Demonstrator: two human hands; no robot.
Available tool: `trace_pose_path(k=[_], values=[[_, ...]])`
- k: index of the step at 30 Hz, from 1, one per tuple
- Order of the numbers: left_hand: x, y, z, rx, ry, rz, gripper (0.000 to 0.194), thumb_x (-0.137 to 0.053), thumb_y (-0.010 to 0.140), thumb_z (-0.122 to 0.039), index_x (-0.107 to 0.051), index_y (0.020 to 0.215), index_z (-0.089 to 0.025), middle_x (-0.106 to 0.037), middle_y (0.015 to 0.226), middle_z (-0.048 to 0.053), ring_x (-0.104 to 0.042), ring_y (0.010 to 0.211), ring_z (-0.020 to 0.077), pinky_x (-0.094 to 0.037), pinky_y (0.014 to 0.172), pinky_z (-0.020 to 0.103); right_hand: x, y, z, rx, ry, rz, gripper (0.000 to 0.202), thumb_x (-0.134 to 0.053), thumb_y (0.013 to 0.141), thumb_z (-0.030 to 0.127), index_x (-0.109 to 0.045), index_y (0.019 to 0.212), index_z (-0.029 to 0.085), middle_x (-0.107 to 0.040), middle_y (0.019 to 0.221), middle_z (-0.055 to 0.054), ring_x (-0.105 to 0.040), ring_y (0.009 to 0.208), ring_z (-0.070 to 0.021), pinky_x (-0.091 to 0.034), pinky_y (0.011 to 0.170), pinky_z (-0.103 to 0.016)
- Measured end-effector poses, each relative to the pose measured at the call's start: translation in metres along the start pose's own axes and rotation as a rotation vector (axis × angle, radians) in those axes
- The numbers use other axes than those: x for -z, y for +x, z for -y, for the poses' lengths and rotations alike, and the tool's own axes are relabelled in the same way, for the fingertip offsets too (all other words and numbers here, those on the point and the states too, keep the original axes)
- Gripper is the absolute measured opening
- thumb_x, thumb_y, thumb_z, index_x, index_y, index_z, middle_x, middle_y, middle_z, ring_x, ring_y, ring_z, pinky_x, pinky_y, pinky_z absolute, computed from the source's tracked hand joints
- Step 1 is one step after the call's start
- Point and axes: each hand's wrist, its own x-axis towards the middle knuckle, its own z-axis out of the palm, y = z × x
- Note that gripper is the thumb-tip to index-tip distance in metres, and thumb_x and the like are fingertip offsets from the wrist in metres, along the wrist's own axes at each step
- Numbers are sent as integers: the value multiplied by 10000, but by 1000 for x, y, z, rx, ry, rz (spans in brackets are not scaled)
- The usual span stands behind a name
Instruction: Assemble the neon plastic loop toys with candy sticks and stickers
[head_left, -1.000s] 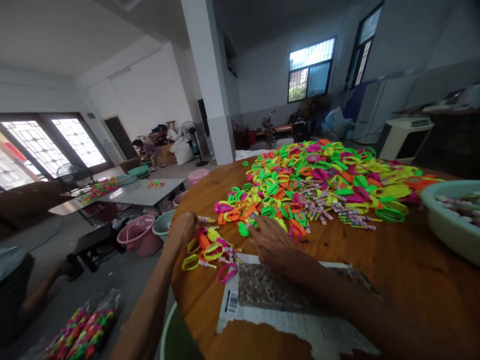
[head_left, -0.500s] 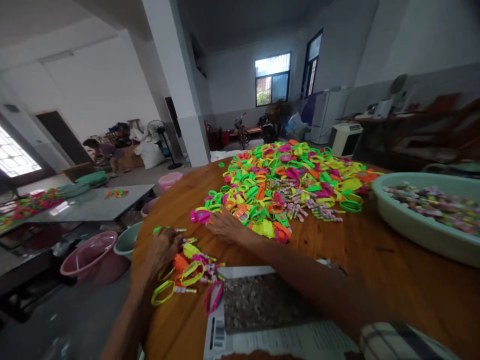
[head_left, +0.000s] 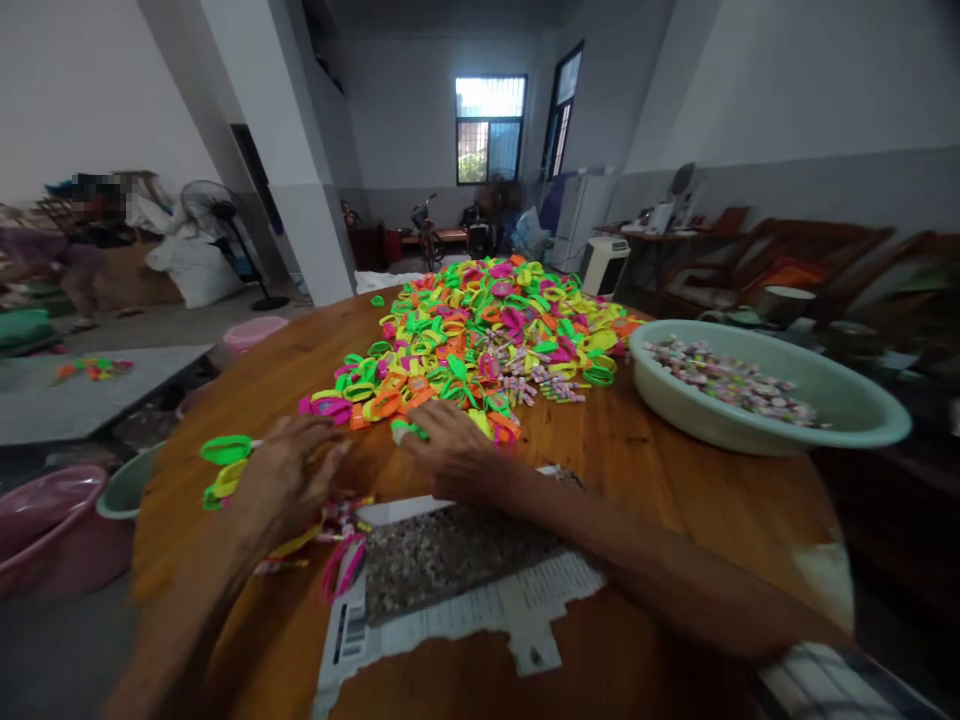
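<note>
Pale green bowl at the right of the round wooden surface, full of small wrapped sweets, with pink and green tubs down on the floor past the left edge. Torn white paper with a barcode and tiny print too blurred to read, lying at the near edge under a speckled slab. Left hand resting flat with fingers loose on a few bright rings near the left edge, right hand with fingers curled on a green ring at the near side of the big ring pile, bare wood open between pile and paper.
</note>
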Motion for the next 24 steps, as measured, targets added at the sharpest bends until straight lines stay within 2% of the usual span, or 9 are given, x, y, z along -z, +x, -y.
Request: trace_pose_path(k=[4,6,8,11,14,16,20,24], values=[[-42,23,-62,-225,-60,139,291,-424,958,-275,-706,968,-202,-715,1041,86,-644,975,240,-519,888,376,14,-68,-65,-574,-106,174,310,-415,944,200,-623,1170,153,-588,1203,-159,-531,1121,-250,-430,953,-351],[-67,39,-83,-251,-67,208,279,-442,946,-250,-705,1017,-190,-706,1024,99,-636,968,241,-517,870,370,14,-97,-102,-751,-155,232,301,-451,895,171,-640,1124,122,-610,1121,-181,-588,1011,-255,-463,841,-333],[-89,56,-101,-262,-66,274,290,-460,937,-246,-699,1090,-184,-696,1007,109,-623,992,254,-509,878,378,11,-119,-131,-859,-172,294,292,-479,852,155,-657,1077,104,-626,1062,-188,-618,945,-260,-469,773,-324],[-113,82,-124,-299,-23,363,331,-462,939,-260,-690,1176,-225,-677,1014,107,-602,1018,258,-485,912,386,5,-138,-152,-885,-155,348,304,-488,833,152,-658,1080,105,-629,1075,-189,-623,984,-283,-468,770,-328],[-131,102,-142,-270,51,401,351,-501,896,-233,-709,1177,-262,-651,1028,106,-590,1004,251,-478,867,363,3,-146,-154,-815,-120,363,328,-515,815,152,-638,1115,105,-617,1128,-187,-592,1071,-299,-460,820,-331],[-140,111,-148,-252,74,413,318,-533,855,-215,-744,1091,-244,-641,1025,111,-589,981,249,-477,817,347,6,-151,-150,-749,-90,367,351,-531,804,147,-621,1141,105,-609,1158,-180,-577,1098,-292,-450,851,-325],[-145,123,-151,-294,47,445,225,-567,808,-186,-762,917,-209,-651,979,105,-596,954,241,-468,775,322,14,-159,-143,-660,-36,363,316,-493,851,162,-625,1136,132,-607,1177,-160,-580,1085,-262,-435,858,-310],[-140,133,-146,-328,-34,415,162,-574,840,-238,-728,826,-189,-657,960,92,-600,949,230,-460,776,310,18,-159,-143,-658,6,367,241,-473,911,257,-662,1030,169,-644,1079,-130,-617,988,-242,-439,807,-306]])
